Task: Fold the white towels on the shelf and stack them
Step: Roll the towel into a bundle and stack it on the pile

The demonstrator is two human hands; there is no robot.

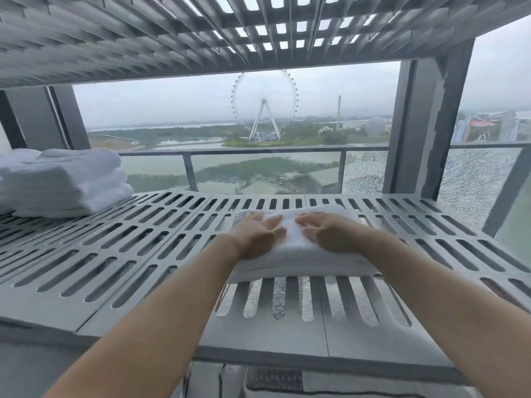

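Note:
A folded white towel [298, 254] lies on the grey slotted shelf [120, 254], a little right of centre. My left hand [258, 235] presses flat on its left half, fingers straight and pointing away from me. My right hand [330, 234] presses flat on its right half, fingers turned toward the left hand. The fingertips of both hands nearly meet over the middle of the towel. At the far left of the shelf stands a stack of folded white towels [66, 182], apart from both hands.
Another slotted shelf [143, 38] hangs close overhead. A grey upright post [425, 124] stands at the back right, with glass and a balcony railing [258, 152] behind. White cloth [275, 300] shows through the slots below.

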